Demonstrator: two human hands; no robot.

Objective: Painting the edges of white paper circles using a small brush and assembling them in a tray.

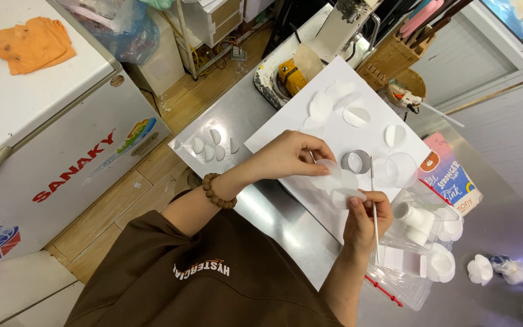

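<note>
My left hand [289,156], with a brown bead bracelet on its wrist, pinches thin white translucent round petals [333,179] over a white board [286,136]. My right hand [365,219] holds the lower edge of the same petals and also grips a thin brush [374,206] upright. A grey metal ring cutter [356,161] lies on the board just beyond my hands. More white round petals [334,104] lie farther up the board, and two lie to the right [396,158].
A clear plastic box [416,242] with white pieces stands to the right. Small half-round pieces [213,145] lie on the steel table's left part. A pink booklet [452,175], a wooden knife block [388,60] and a white chest freezer [49,115] surround the area.
</note>
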